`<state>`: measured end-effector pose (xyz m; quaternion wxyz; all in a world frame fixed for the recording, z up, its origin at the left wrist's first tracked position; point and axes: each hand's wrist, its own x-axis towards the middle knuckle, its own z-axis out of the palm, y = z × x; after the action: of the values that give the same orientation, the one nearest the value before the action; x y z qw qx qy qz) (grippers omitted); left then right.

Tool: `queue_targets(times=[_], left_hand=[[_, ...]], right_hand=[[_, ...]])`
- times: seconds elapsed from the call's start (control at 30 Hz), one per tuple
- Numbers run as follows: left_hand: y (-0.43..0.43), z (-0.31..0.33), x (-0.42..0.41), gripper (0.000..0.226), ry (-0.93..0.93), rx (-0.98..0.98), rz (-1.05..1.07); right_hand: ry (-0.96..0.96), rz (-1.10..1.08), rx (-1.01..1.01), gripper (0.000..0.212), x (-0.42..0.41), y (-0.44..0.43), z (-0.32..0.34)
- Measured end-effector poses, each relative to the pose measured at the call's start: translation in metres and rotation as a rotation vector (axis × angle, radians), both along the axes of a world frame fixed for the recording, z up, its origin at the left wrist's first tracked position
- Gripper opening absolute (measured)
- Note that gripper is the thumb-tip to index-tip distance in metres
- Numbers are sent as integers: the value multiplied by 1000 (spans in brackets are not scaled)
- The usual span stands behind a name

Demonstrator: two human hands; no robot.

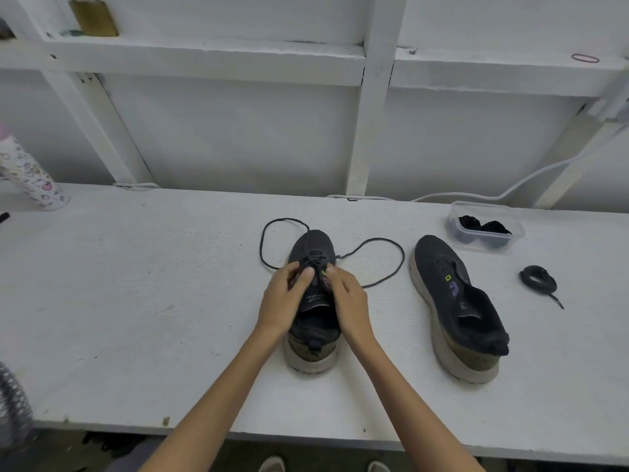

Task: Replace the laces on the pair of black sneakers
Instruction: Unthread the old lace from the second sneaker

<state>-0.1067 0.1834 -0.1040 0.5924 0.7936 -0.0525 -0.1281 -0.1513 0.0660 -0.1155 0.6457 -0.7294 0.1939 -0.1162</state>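
Observed at table [153, 284] centre: left hand [285, 299] and right hand [348, 299], fingers curled, each pinching black lace [403, 259] at eyelets of partly laced sneaker [315, 241], toe away, loops spread either side of toe. Rightward, unlaced second sneaker [442, 287]; farther, coiled lace [537, 278], clear tub [485, 247].

Black sneaker [315, 241], lace [287, 219] half threaded, beside its unlaced mate [439, 264].

The left forearm [218, 390] and right forearm [405, 390] are bare, and pale shoe toes [272, 465] show at the bottom edge.
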Motion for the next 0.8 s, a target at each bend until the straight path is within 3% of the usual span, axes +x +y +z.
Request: queue_targets(times=[0.07,0.2,0.37,0.6,0.8], left_hand=[[-4,0,-11,26,-5,-34,-94],[-2,-6,-11,59,23,7,-130],[0,-8,-10,65,48,2,-115],[2,-6,-10,69,42,48,-150],[1,-6,-9,70,49,70,-152]], right_hand=[[16,-16,-114,21,6,-9,0],[108,-13,-521,20,24,-23,10],[174,78,-913,16,37,-23,21],[240,116,-954,14,56,-28,32],[232,272,-663,7,61,-53,41]])
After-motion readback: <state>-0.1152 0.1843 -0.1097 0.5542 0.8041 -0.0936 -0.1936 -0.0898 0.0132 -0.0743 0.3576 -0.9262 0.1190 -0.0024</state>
